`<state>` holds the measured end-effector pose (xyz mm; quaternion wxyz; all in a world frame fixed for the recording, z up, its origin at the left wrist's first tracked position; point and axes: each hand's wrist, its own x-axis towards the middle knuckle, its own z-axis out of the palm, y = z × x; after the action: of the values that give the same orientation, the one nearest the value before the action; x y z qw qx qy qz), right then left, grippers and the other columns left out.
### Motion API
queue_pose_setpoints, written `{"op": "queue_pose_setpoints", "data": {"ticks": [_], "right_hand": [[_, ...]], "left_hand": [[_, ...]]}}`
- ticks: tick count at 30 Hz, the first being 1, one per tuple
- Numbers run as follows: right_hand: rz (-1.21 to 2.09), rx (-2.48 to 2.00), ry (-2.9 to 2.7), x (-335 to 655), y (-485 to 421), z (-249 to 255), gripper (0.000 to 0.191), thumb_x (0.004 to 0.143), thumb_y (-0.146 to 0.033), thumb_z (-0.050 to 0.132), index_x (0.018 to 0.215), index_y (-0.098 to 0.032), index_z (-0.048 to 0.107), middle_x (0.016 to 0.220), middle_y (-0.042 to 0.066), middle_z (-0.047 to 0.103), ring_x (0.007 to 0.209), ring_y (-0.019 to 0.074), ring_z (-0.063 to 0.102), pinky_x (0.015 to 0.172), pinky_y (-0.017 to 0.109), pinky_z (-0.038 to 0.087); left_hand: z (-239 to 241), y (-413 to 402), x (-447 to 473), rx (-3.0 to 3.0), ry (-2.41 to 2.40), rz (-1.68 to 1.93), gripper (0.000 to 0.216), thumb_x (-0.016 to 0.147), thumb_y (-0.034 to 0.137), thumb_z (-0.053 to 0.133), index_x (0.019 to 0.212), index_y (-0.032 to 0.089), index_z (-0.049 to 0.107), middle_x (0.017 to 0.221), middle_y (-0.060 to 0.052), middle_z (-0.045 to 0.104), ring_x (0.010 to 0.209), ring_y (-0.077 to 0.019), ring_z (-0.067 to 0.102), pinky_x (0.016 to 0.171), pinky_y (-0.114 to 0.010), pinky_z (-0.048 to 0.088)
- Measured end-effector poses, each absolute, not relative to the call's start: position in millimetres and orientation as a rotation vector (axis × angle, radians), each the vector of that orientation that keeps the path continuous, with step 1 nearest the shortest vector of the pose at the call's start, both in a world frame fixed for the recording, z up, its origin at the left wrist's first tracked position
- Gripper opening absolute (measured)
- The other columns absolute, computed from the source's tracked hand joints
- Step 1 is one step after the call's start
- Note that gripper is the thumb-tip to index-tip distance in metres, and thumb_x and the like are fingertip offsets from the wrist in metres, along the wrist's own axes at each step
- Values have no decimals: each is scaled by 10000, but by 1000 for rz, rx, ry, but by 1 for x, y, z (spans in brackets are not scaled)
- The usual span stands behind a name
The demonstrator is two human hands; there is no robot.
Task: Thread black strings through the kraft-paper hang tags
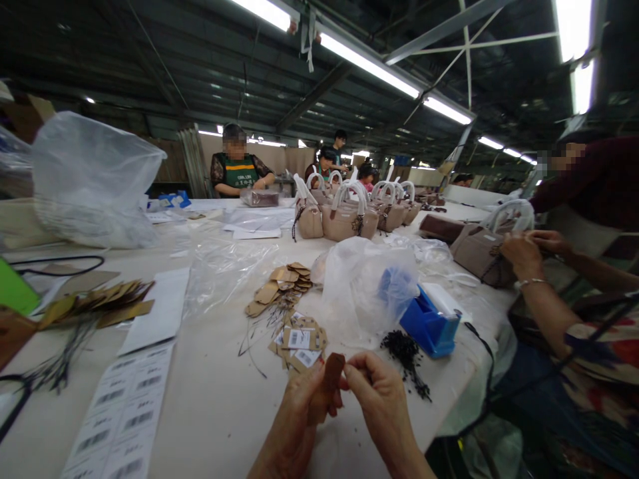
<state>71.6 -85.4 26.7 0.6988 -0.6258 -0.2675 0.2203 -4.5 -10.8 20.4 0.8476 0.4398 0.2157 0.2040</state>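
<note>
A brown hang tag [331,376] is gripped in my left hand [295,416], between thumb and fingers, near the table's front edge. Close against its right side, my right hand [380,398] has thumb and forefinger pinched together; what lies between them is too small to make out. Just beyond my hands is a heap of kraft tags with barcode stickers [300,338]. Behind it lies a stack of plain brown tags [282,285] with dark strings. A pile of small black fasteners [403,352] sits to the right of my hands.
A blue tape dispenser [430,326] and a translucent plastic bag [357,293] stand ahead. Barcode label sheets [122,412] and more strung tags [104,299] lie left. Beige handbags [344,219] line the table beyond. On the right, a co-worker's hands [532,256] touch a handbag.
</note>
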Motion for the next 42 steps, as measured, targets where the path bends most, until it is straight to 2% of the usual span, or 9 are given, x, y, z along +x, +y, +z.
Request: {"op": "queue_pose_setpoints", "data": {"ticks": [9,17,30,38,42], "right_hand": [[496,-1385,-574,73,-86,29,178,744,-281,571,602,-190,514,425,-56,582,382,122,555,406,215,434],[394,-1436,-622,71,-85,17,213,805,-357,559,669,-195,531,426,-65,560,376,114,548,422,216,457],[335,-1476,-608,68,-83,11,245,783,-419,559,684,-195,541,417,-61,524,344,109,515,350,203,420],[355,-1487,-562,67,-82,5,256,787,-441,544,735,-191,540,421,-80,480,299,93,466,298,192,398],[337,-1485,-543,66,-80,5,259,780,-438,545,712,-188,543,410,-78,485,294,88,463,297,184,394]], "left_hand": [[22,-12,-4,939,480,453,378,750,482,560,647,129,651,553,-13,558,534,-123,449,540,-248,323],[21,-11,-3,893,477,427,366,746,476,570,710,124,660,570,-16,578,525,-117,459,524,-243,323],[14,-10,-1,798,468,420,333,751,433,582,721,108,646,563,-15,584,504,-104,473,501,-234,332],[12,-10,0,633,468,346,348,670,449,668,751,111,653,562,-13,619,471,-109,511,464,-238,368],[9,-7,0,582,452,339,331,682,424,664,758,102,663,566,-19,630,468,-108,520,463,-235,375]]}}
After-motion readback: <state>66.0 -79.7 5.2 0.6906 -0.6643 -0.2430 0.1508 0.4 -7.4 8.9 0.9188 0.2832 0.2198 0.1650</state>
